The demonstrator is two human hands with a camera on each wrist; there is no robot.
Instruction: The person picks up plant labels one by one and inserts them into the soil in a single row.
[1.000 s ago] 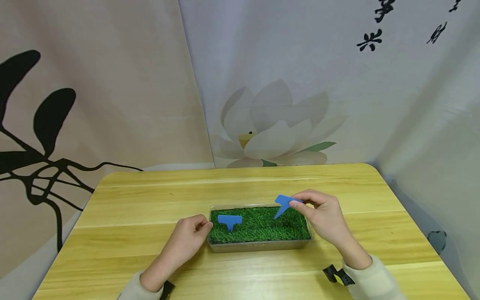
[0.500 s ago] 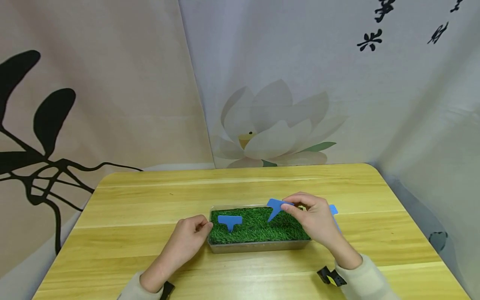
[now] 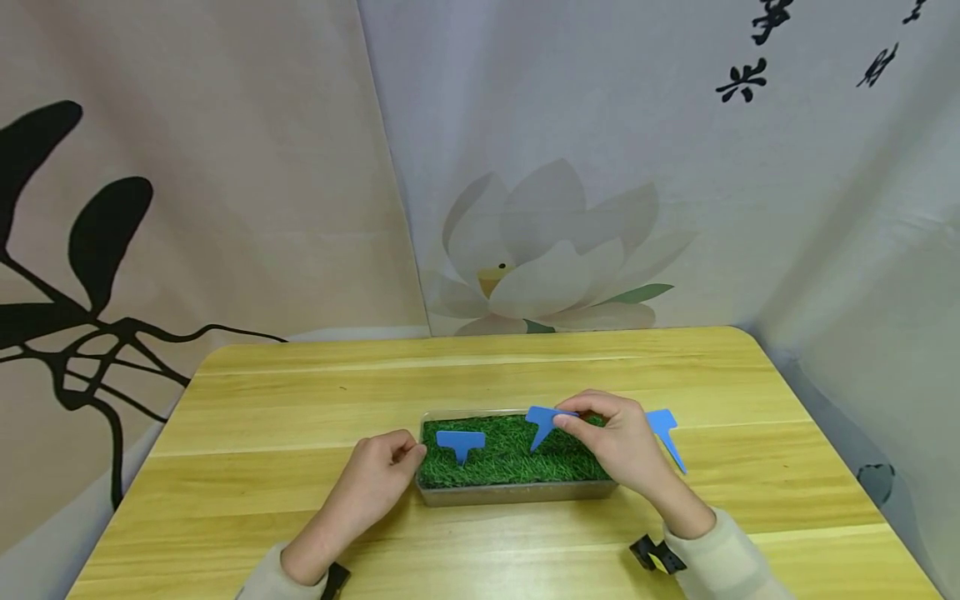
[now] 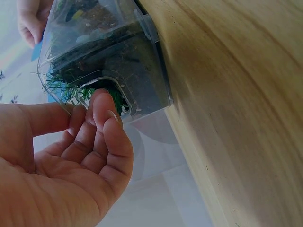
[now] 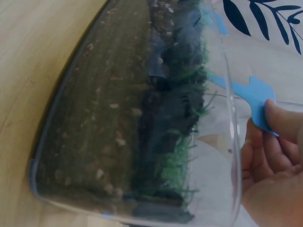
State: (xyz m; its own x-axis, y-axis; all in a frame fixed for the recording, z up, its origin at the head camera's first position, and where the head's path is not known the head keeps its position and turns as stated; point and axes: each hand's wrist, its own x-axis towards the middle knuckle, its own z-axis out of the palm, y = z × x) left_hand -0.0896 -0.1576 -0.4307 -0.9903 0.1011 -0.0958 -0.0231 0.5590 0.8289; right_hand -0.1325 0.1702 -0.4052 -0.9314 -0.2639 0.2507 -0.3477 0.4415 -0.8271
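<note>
A clear plastic box (image 3: 517, 496) holds brown soil and a layer of green grass (image 3: 510, 465). My left hand (image 3: 377, 479) pinches the box's left end rim between thumb and fingers, as the left wrist view also shows. Pinched by one side of its head, a blue T-shaped plant label (image 3: 540, 419) is in my right hand (image 3: 621, 433). Its pointed end reaches down to the grass right of the middle; in the right wrist view the tip (image 5: 217, 80) is at the grass tops. Another blue plant label (image 3: 461, 440) stands upright at the left of the grass.
A further blue label (image 3: 664, 427) lies on the wooden table (image 3: 315, 400), just right of the right hand, partly covered by it. Behind the table hangs a printed cloth (image 3: 300, 167) with a lotus and black brushwork.
My right hand has moved left and slightly down with its label, the point coming to the grass. The label on the table has come into sight behind it. My left hand stays put.
</note>
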